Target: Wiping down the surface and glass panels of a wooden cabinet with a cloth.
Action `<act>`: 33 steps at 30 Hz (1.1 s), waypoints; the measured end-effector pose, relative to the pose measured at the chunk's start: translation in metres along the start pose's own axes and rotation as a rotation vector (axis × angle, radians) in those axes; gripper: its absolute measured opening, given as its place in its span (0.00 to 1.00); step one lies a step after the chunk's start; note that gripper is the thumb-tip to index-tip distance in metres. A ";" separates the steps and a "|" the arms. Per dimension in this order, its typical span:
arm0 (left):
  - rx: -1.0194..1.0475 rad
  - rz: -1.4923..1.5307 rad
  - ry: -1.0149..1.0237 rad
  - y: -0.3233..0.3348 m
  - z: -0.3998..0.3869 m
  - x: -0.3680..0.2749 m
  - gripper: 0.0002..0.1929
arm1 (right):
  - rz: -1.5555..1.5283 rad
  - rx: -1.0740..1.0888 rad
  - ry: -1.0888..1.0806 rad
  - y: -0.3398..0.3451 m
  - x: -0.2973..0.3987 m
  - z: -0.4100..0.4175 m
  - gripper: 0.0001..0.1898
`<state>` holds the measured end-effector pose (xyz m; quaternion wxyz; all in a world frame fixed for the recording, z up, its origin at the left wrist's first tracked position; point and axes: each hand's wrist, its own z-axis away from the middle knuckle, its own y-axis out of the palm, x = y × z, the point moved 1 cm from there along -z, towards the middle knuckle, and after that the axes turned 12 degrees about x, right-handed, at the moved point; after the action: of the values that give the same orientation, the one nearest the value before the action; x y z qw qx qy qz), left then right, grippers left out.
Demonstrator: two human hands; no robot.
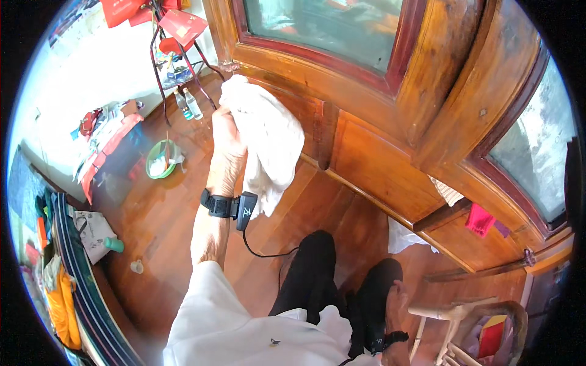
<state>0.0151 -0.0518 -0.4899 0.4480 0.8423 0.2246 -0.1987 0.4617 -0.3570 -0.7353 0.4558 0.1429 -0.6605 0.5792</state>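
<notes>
A bunched white cloth [274, 137] is gripped in my left hand [228, 137], which is stretched out in front of me. The cloth hangs down over the floor, beside the lower panels of a wooden cabinet [366, 155]. A black strap with a small box [247, 211] and a cable sits on my left wrist. My right hand [396, 299] is low by my right leg, near the knee; nothing shows in it, and its fingers are not clear enough to read. A second black wrist strap [396, 338] is on that arm.
Glass panes [320, 36] are set in the cabinet's doors. On the wooden floor are a green basin [160, 159], two bottles [187, 104] and a cup [137, 266]. A metal stand [183, 59] is at the back; a bed edge [82, 274] runs left. A bamboo chair [439, 312] is at right.
</notes>
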 end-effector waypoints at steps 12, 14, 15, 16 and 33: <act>-0.406 -1.065 0.173 0.091 -0.028 0.163 0.20 | -0.067 -0.059 0.044 -0.008 -0.042 -0.005 0.10; -0.211 -1.370 0.396 0.126 -0.004 0.190 0.29 | -0.154 -0.017 0.098 -0.007 -0.035 -0.002 0.10; -0.147 -1.261 0.365 0.118 0.003 0.205 0.33 | -0.248 0.042 0.137 -0.002 -0.027 0.000 0.10; -0.092 -1.328 0.401 0.136 0.010 0.218 0.35 | -0.242 0.024 0.139 -0.004 -0.033 -0.001 0.10; -0.073 -1.280 0.720 0.102 0.002 0.140 0.24 | 0.072 -0.043 0.054 0.001 -0.030 -0.010 0.11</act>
<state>0.1866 -0.0761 -0.4979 0.1705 0.5440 0.8120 -0.1247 0.4820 -0.3579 -0.7598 0.4553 0.0932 -0.6649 0.5847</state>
